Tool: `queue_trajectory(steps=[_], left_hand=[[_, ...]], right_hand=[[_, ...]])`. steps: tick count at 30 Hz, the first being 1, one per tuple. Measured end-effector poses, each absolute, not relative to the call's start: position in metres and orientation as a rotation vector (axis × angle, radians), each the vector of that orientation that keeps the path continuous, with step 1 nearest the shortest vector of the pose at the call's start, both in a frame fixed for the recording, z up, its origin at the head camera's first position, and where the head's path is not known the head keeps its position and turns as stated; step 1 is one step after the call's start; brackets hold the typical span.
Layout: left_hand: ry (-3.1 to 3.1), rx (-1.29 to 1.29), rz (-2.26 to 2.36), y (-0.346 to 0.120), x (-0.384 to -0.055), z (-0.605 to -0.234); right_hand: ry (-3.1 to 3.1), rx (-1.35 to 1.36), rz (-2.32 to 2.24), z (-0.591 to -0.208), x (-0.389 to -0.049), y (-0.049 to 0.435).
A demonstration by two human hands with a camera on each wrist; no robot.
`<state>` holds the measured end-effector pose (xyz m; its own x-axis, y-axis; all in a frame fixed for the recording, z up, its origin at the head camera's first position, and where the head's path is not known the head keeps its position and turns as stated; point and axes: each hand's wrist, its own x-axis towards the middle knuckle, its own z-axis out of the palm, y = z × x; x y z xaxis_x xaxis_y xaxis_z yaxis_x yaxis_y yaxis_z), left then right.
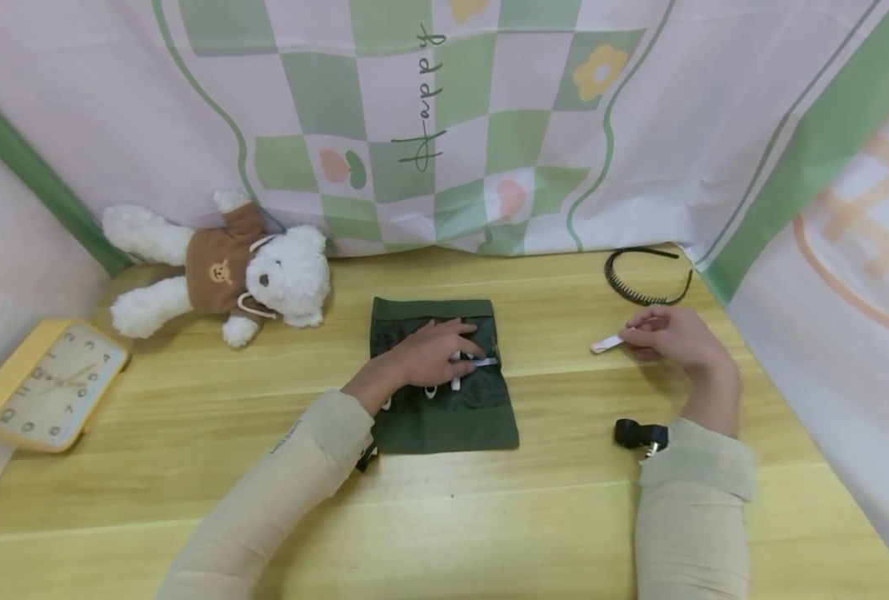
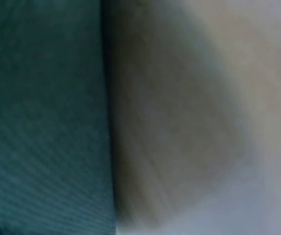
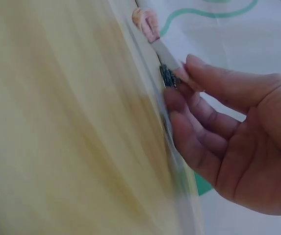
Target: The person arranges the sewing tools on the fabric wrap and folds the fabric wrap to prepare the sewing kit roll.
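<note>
In the head view a dark green fabric organizer [image 1: 444, 429] lies spread on the table. My left hand [image 1: 429, 353] rests on it with extended fingers. Small white clip-like pieces [image 1: 455, 383] show around the thumb and below the palm; the hand covers part of them. To the right, my right hand [image 1: 672, 337] pinches a slim white-and-pink strip [image 1: 607, 343], perhaps a hair clip, above the table. The right wrist view shows this strip [image 3: 166, 51] between thumb and fingertips, its pink end pointing away. Green fabric [image 2: 42, 117] fills the left side of the blurred left wrist view.
A black toothed headband [image 1: 624, 287] lies at the table's back right. On the left are a white plush bear [image 1: 219, 267] in a brown top and a yellow clock [image 1: 57, 379]. A patterned curtain [image 1: 466, 125] hangs along the back edge.
</note>
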<state>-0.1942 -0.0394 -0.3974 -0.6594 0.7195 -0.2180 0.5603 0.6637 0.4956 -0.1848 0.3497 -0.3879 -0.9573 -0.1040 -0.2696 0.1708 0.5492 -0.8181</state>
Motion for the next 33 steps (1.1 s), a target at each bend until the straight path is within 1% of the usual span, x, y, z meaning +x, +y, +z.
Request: queue_trajectory(steps=[5,13,22,33], left_hand=[[2.481,1.011,0.544,-0.039,-0.195,-0.399],[2.487,1.019,0.539,-0.039,-0.196,-0.399],[2.47,1.005,0.586,-0.04,-0.195,-0.397],[2.452,0.997,0.613,-0.041,-0.195,-0.399]], right_hand=[[2.435,0.041,-1.495,-0.387,-0.189,0.342],[2.417,0.036,-1.558,-0.386,-0.193,0.334],[2.437,-0.035,-1.53,-0.377,-0.196,0.314],[2.452,-0.121,-1.507,-0.375,-0.203,0.29]])
